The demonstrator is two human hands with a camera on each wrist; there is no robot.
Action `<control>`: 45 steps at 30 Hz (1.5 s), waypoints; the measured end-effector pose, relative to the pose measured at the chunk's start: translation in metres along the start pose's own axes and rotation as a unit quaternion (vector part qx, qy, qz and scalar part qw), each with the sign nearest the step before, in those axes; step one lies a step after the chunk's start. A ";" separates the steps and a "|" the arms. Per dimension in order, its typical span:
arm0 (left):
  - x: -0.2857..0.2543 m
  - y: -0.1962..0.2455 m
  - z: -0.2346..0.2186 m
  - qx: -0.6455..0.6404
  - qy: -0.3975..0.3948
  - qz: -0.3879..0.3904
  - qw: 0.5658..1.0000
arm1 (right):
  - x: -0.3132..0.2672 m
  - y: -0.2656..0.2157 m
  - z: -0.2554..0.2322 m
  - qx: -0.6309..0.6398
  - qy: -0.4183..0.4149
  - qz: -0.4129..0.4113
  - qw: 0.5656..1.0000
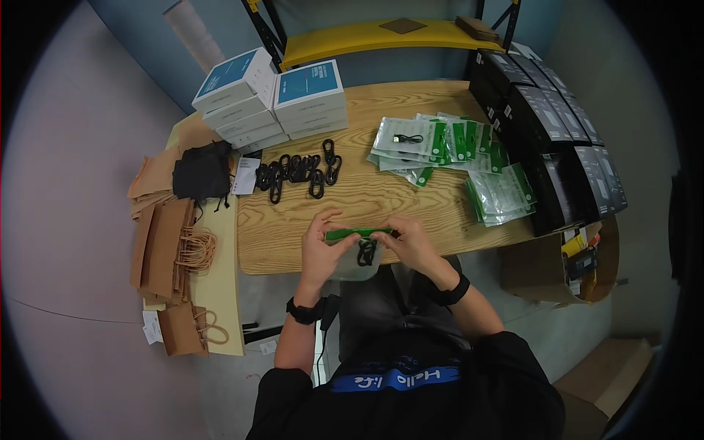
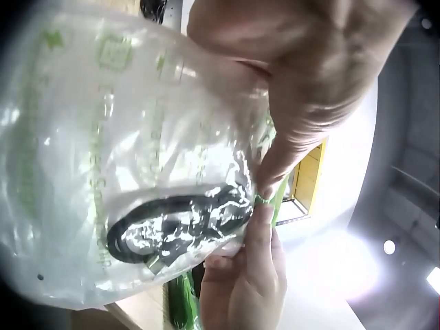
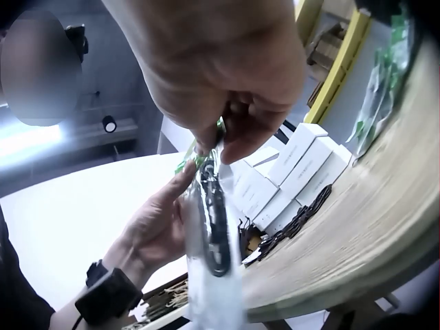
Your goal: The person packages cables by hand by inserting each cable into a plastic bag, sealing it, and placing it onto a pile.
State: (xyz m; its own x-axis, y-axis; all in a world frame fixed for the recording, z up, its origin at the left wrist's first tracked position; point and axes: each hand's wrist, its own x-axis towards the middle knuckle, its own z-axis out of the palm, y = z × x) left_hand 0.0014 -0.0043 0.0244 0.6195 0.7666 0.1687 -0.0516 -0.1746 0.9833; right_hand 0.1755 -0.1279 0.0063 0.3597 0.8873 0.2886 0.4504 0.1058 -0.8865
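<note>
A clear plastic bag (image 1: 353, 271) with a green top edge hangs between the two hands at the table's front edge. Inside it lies a coiled black cable (image 1: 367, 252), which shows large through the plastic in the left wrist view (image 2: 172, 223). The left hand (image 1: 320, 248) pinches the bag's green top at one end, thumb toward the middle. At the other end the right hand (image 1: 412, 246) pinches the same edge between thumb and fingers. Both hands' fingertips are close together on the bag's top in the right wrist view, with the cable (image 3: 214, 227) hanging below them.
Coiled black cables (image 1: 297, 169) lie mid-table, near white boxes (image 1: 312, 99). Green-edged bags (image 1: 502, 194) are piled at right beside black boxes (image 1: 543, 121). Brown paper bags (image 1: 165, 246) and a black pouch (image 1: 202, 172) lie at left. A cardboard box (image 1: 532, 275) stands below right.
</note>
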 end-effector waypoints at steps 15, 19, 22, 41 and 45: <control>-0.005 -0.017 0.016 -0.040 -0.151 -0.073 0.985 | -0.039 -0.010 -0.029 0.087 0.031 0.098 0.991; -0.007 -0.011 0.031 -0.127 -0.117 -0.082 0.982 | -0.043 0.006 -0.033 0.124 -0.022 0.153 0.980; -0.007 -0.012 0.030 -0.126 -0.103 -0.087 0.983 | -0.044 0.001 -0.034 0.114 0.018 0.095 0.989; -0.002 -0.023 0.007 0.128 -0.283 -0.118 0.943 | -0.045 -0.012 -0.033 0.052 -0.035 0.135 0.989; 0.001 -0.012 0.016 0.003 -0.215 -0.096 0.972 | -0.048 0.006 -0.039 0.071 -0.027 0.159 0.984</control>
State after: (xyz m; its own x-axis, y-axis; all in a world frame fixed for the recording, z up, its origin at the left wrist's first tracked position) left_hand 0.0150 -0.0118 0.0118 0.8870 0.4574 -0.0628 0.1005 -0.0585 0.9932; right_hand 0.1933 -0.1874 0.0011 0.4190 0.9075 -0.0278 0.2010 -0.1226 -0.9719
